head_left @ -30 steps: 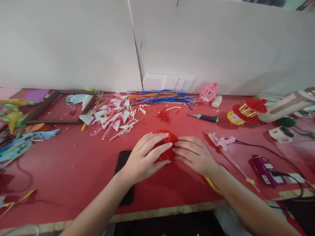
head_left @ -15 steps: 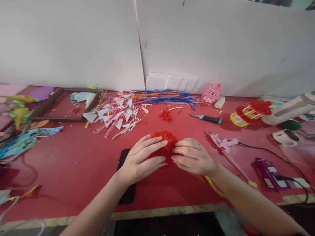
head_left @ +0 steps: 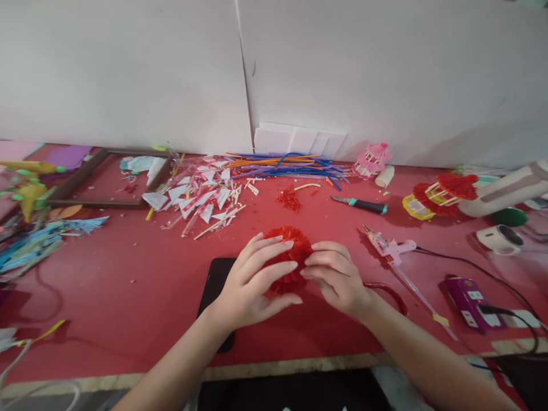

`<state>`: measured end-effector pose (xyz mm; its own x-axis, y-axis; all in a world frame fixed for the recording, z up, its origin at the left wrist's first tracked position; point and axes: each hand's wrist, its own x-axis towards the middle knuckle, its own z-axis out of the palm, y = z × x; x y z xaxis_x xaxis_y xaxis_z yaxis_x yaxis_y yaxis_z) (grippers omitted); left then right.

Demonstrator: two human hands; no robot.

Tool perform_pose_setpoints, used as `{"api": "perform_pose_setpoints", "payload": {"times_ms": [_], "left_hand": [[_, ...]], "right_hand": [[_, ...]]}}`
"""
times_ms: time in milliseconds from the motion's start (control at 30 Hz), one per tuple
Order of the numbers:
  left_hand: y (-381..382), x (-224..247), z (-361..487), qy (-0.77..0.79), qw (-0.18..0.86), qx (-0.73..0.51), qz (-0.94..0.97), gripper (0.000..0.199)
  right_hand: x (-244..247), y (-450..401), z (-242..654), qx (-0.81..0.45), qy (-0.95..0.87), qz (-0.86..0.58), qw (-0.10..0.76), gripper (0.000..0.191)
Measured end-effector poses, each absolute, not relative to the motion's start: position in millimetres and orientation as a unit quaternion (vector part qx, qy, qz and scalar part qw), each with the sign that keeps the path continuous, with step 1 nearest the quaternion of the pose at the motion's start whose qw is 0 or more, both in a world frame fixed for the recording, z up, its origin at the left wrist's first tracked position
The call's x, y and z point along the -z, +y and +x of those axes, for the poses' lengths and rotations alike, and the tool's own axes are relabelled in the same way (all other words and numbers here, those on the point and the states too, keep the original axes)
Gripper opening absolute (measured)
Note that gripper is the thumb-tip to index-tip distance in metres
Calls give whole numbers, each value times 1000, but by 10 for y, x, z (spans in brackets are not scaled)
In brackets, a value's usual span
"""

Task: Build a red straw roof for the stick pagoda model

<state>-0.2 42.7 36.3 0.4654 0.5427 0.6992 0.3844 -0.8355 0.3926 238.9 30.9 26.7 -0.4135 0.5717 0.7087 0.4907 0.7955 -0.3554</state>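
A round red pleated paper piece [head_left: 295, 238] lies on the red table in front of me, partly hidden under my fingers. My left hand [head_left: 261, 279] rests over its left side with fingers stretched and spread, the thumb apart below. At the right edge of the paper piece, my right hand [head_left: 334, 277] has its fingertips drawn together on the pleats. Under my left wrist a black phone [head_left: 216, 279] lies partly covered. Close to my right wrist is a dark red loop [head_left: 396, 297], whose kind I cannot make out.
Behind the hands lie red scraps [head_left: 289, 200], cut white and pink pieces [head_left: 205, 194] and coloured sticks [head_left: 286, 165]. To the right are a utility knife [head_left: 368, 205], a pink glue gun [head_left: 391, 248], a purple power strip [head_left: 471, 302] and a white mug [head_left: 499, 240].
My left thumb has spread away from the fingers, and the left hand has shifted slightly right. My right fingertips have drawn together. The yellow strip by my right wrist no longer shows; a dark red loop does.
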Motion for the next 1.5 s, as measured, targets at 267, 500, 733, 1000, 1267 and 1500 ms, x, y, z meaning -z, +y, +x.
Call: {"api": "perform_pose_setpoints", "payload": {"times_ms": [267,500,733,1000,1267,1500], "left_hand": [[507,-559,106,399,241,-408,785,32],[473,-640,81,386,264,-411,783,43],[419,-672,72,357,240,-404,807,26],[329,-606,91,364,215,-410,808,28],[272,-578,113,380,210,-416,799,26],[240,-567,121,390,198,-425,793,24]], "right_hand": [[-113,84,2267,-282,-657,-460,526,7],[-316,-51,2221,-405,-566,-545,467,30],[-413,38,2167,-495,-515,-582,390,44],[-515,69,2188,-443,-548,-605,371,32],[-593,125,2220,-272,-687,-578,346,19],[-608,94,2257,-381,-624,-598,327,39]]}}
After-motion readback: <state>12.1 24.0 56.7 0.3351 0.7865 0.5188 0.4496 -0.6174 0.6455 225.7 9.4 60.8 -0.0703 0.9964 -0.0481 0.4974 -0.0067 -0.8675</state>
